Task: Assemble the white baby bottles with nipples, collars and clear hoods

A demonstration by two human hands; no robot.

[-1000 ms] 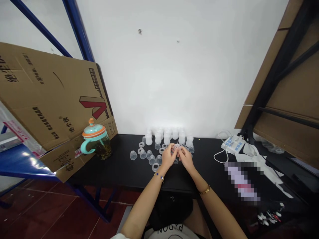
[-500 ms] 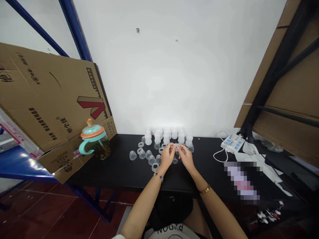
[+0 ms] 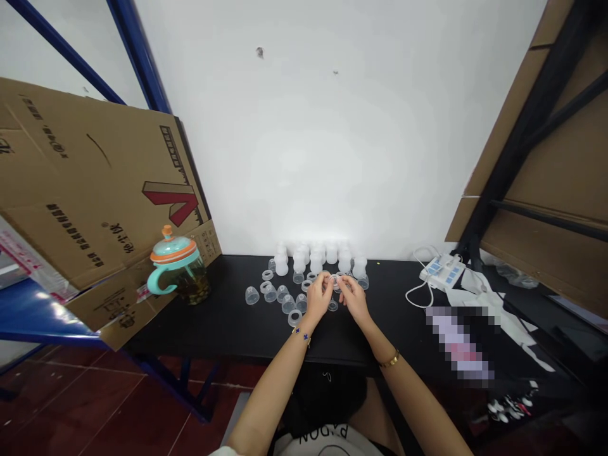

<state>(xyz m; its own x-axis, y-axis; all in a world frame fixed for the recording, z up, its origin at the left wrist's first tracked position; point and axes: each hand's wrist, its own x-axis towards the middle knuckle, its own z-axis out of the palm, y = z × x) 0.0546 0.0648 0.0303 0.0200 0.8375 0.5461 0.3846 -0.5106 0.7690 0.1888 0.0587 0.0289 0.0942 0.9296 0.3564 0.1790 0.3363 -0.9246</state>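
Observation:
Between the fingertips of both hands is a small clear ring, like a bottle collar, held just over the black table. My left hand pinches its left side and my right hand its right side; the fingers partly cover it. White rounded bottles stand in rows behind the hands. Clear dome-shaped caps and several whitish rings lie to the left of my left hand. Under the hands, a flat clear disc-like piece rests on the table.
A teal-lidded jug of dark liquid stands at the left beside a large cardboard box. On the right are a white power strip with its cable, crumpled white paper and a bunch of small trinkets. A white wall closes the back.
The whole view has shifted slightly. Both hands stay together on the clear ring, with only small finger movement.

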